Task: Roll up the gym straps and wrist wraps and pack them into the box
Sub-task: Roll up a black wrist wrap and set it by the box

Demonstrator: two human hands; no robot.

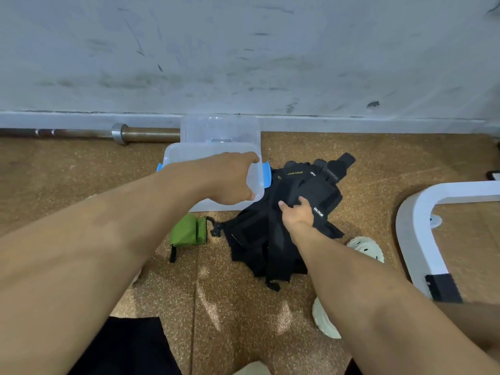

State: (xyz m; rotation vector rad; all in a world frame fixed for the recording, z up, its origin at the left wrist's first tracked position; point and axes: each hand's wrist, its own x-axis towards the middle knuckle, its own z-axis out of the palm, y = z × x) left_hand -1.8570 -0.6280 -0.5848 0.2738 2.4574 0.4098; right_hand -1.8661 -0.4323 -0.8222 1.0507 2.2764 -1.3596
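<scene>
A clear plastic box (pixel 189 155) with blue side latches (pixel 266 175) sits on the brown floor, and its clear lid (pixel 219 128) leans against the wall behind it. My left hand (pixel 230 177) grips the box's right rim. To the right lies a heap of black gym straps and wrist wraps (pixel 292 212) with yellow lettering. My right hand (pixel 297 212) presses on the heap, with its fingers closed on a black wrap. A green rolled strap (pixel 189 230) lies in front of the box.
A steel barbell (pixel 89 133) runs along the wall at the left. A white metal frame (pixel 416 220) with a black foot stands at the right. Pale perforated shoes (pixel 365 247) sit near the heap. Black fabric (pixel 127 347) covers my leg at the bottom.
</scene>
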